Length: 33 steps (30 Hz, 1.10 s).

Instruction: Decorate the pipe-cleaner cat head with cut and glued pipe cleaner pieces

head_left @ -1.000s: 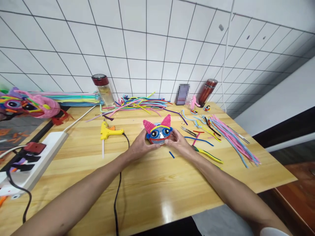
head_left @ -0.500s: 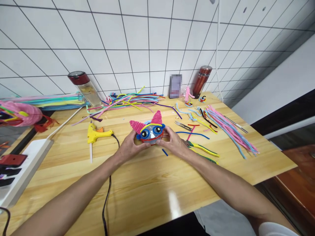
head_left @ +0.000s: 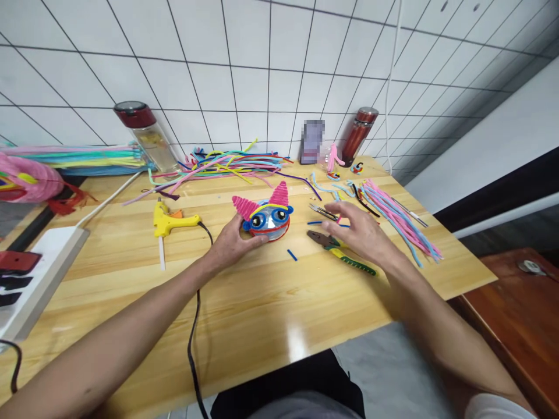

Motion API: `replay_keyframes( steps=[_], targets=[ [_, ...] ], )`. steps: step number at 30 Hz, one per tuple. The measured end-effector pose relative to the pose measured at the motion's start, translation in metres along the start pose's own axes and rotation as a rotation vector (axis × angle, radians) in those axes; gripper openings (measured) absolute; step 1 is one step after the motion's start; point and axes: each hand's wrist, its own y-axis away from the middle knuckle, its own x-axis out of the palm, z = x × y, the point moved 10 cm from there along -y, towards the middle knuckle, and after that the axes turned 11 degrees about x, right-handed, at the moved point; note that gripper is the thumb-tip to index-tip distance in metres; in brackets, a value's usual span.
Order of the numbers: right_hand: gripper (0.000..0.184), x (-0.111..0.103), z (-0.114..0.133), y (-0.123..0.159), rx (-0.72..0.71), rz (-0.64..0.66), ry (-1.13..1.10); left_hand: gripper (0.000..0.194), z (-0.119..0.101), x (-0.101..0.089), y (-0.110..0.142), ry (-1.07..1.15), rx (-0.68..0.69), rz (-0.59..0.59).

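Observation:
A cat-like head [head_left: 276,231] made of pipe cleaners on a clear round body stands on the table, with pink ears, blue-ringed eyes and a red rim. Its left side is gripped by my left hand [head_left: 229,244], thumb at the front and fingers hidden behind. Over the tools to the right hovers my right hand [head_left: 364,230], fingers apart and holding nothing. Beneath and beside it lie pliers [head_left: 323,238] with green-yellow handles and small thread snips [head_left: 321,210], both partly covered. A short blue pipe cleaner piece [head_left: 292,255] lies near the head.
To the left are a yellow glue gun [head_left: 174,223] with a black cord and a white power strip [head_left: 48,279]. Pipe cleaners [head_left: 236,166] pile up along the wall, more [head_left: 397,218] at right. A glass bottle [head_left: 148,134], a red flask [head_left: 361,134] and a phone [head_left: 312,141] stand behind.
My right hand has let go of the head and moved right, over the pliers and snips. My left hand stays on the head. The view has shifted slightly.

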Motion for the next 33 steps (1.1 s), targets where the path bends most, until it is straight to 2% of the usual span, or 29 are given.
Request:
replay_keyframes(
  steps=[2,5,7,10,12,15,21,23,26,29,31,33],
  targets=[
    [0.045,0.001,-0.026,0.020,0.013,0.019,0.127,0.071,0.000,0.000,0.000,0.000,-0.002,-0.001],
    [0.046,0.018,-0.059,0.053,0.015,0.043,0.222,0.068,-0.003,-0.001,-0.001,-0.006,0.014,0.000],
    [0.044,0.024,-0.068,0.068,-0.012,0.001,0.241,0.067,-0.004,-0.001,-0.001,-0.020,0.024,0.003],
    [0.044,0.025,-0.070,0.078,-0.076,-0.032,0.244,0.066,-0.002,-0.002,-0.001,-0.036,0.021,0.005],
    [0.045,0.018,-0.073,0.081,-0.094,-0.038,0.254,0.066,-0.001,-0.002,0.000,-0.039,0.021,0.008],
    [0.048,-0.004,-0.090,0.087,-0.061,-0.076,0.283,0.066,-0.002,-0.001,-0.001,-0.028,0.045,0.011],
    [0.054,-0.050,-0.155,0.094,0.081,-0.240,0.360,0.063,-0.007,-0.001,-0.001,0.009,0.063,0.000],
    [0.057,-0.056,-0.174,0.094,0.112,-0.287,0.388,0.065,-0.009,0.000,-0.001,0.039,0.060,0.008],
    [0.058,-0.057,-0.194,0.090,0.153,-0.287,0.426,0.067,-0.012,0.001,-0.001,0.070,0.067,0.021],
    [0.058,-0.057,-0.188,0.083,0.158,-0.280,0.444,0.067,-0.012,0.002,-0.002,0.088,0.078,0.025],
    [0.058,-0.058,-0.161,0.076,0.116,-0.309,0.406,0.067,-0.011,0.002,-0.002,0.096,0.087,0.029],
    [0.053,-0.051,-0.121,0.065,0.061,-0.291,0.297,0.068,-0.012,0.002,-0.001,0.094,0.102,0.028]
  ],
)
